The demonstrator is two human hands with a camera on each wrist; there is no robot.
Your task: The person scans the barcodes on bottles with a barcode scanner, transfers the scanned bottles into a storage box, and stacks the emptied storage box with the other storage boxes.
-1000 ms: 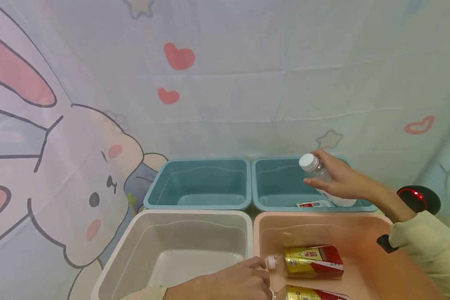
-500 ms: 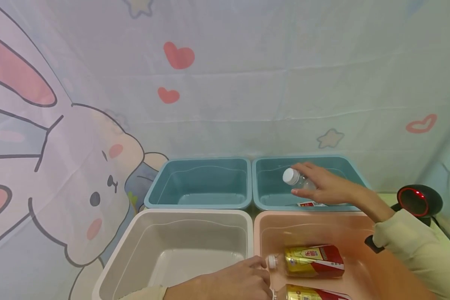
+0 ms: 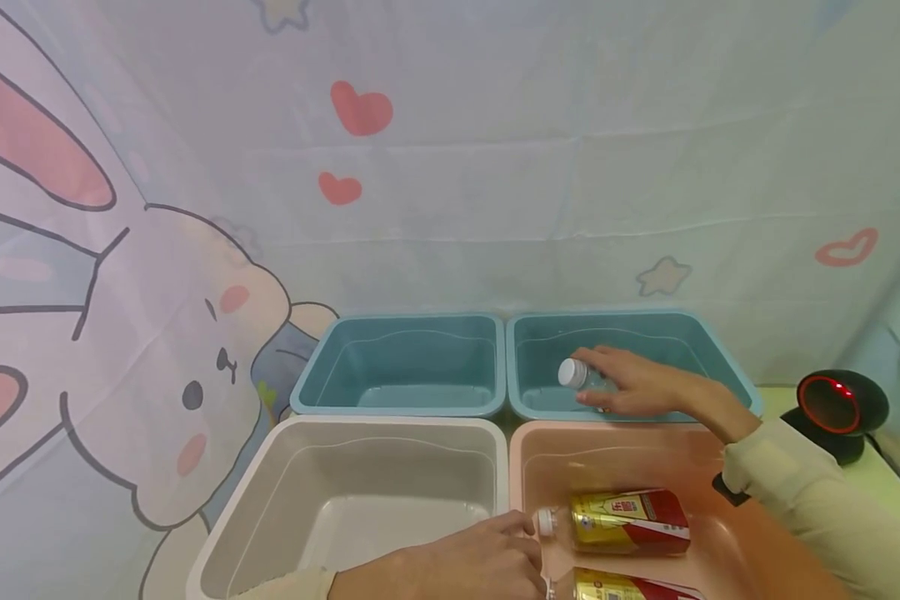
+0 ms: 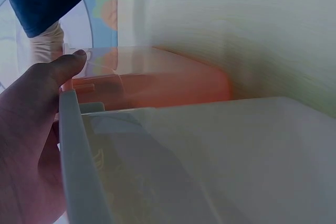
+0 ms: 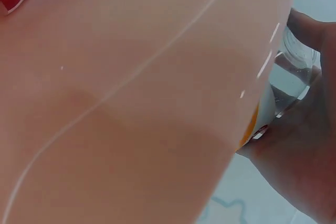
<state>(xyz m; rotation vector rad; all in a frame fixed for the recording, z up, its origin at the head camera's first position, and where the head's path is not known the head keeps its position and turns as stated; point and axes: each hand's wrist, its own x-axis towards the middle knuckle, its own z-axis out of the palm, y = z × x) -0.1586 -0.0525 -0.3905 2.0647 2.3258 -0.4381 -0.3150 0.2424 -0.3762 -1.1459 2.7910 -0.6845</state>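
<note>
In the head view my right hand [image 3: 598, 385] reaches into the right teal bin [image 3: 723, 367] and grips a clear bottle [image 3: 587, 379] with a white cap, tilted low inside it. The right wrist view shows that bottle [image 5: 287, 82] against my palm, behind the pink bin's wall [image 5: 131, 103]. My left hand [image 3: 506, 546] curls over the rim between the beige bin [image 3: 285, 467] and the pink bin [image 3: 630, 446]. In the left wrist view my thumb [image 4: 68, 64] lies at the beige bin's rim [image 4: 71, 129]. Two bottles with gold and red labels [image 3: 626, 522] lie in the pink bin.
A second teal bin [image 3: 397, 408] stands at the back left with nothing visible inside. A black scanner [image 3: 840, 408] with a red light sits to the right of the bins. A cartoon rabbit cloth [image 3: 157, 292] hangs behind everything.
My right hand has carried the clear bottle down and to the left, from above the right teal bin's rim into the bin. The left hand has stayed put.
</note>
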